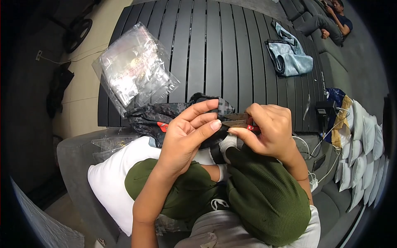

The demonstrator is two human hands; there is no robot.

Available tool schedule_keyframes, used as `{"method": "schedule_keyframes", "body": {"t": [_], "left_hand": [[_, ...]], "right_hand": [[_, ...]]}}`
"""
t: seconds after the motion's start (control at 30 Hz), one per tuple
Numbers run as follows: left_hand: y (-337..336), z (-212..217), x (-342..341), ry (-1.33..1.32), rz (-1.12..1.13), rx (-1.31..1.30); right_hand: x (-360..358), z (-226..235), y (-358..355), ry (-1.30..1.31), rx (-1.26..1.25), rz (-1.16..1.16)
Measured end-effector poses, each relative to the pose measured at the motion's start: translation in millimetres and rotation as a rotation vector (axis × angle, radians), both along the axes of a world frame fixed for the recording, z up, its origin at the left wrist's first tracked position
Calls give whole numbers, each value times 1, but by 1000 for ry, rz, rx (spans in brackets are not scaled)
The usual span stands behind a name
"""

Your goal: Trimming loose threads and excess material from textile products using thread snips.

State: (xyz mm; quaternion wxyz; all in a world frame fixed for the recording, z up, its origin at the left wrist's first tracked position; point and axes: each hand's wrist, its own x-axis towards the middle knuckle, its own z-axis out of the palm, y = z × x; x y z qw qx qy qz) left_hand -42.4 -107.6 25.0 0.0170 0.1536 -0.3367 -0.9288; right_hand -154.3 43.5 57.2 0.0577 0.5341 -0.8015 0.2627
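Observation:
My right hand (271, 128) is closed around the red handles of small scissors (235, 122). Their two metal blades are parted and point left, toward my left hand (184, 138). There the thumb tip meets a finger beside the blade tips, while the index finger stretches out above; whatever they pinch is too small to make out. Beneath and behind the hands lies a dark camouflage-print garment (151, 115) with a red tag (162, 126). It spreads over the near table edge and is partly hidden by my hands.
Clear plastic bags (132, 68) are stacked on the slatted black table (209, 45). Folded blue denim (294, 60) lies at its far right. A white pillow (109, 182) rests by my left leg. Cables, a black box (326, 108) and piled white packets (362, 144) stand right. Another person sits far right.

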Motion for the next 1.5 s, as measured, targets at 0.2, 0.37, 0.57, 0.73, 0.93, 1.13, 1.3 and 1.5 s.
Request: {"method": "schedule_keyframes", "body": {"t": [0.2,0.37,0.57,0.73,0.93,1.13,1.3,1.5], "left_hand": [[-1,-2,1,-8,-8,14],[-3,-2,0,-13,-26,86],[0,-3,-1,-54,-52,165],[-3,-3,0,-40,32,86],[2,2,0,-59,68,-112],[5,1,1,1,25,-206],[4,1,3,39,21,-256],[3,2,3,71,6,-191]], "right_hand": [[0,-1,-1,44,-11,11],[0,0,1,44,7,16],[-5,-2,4,63,-3,38],[-10,4,10,-126,-52,-20],[-3,5,9,-54,16,-35],[4,2,3,-80,39,-50],[3,4,4,-96,69,-44],[4,6,2,-100,23,-27]]}}
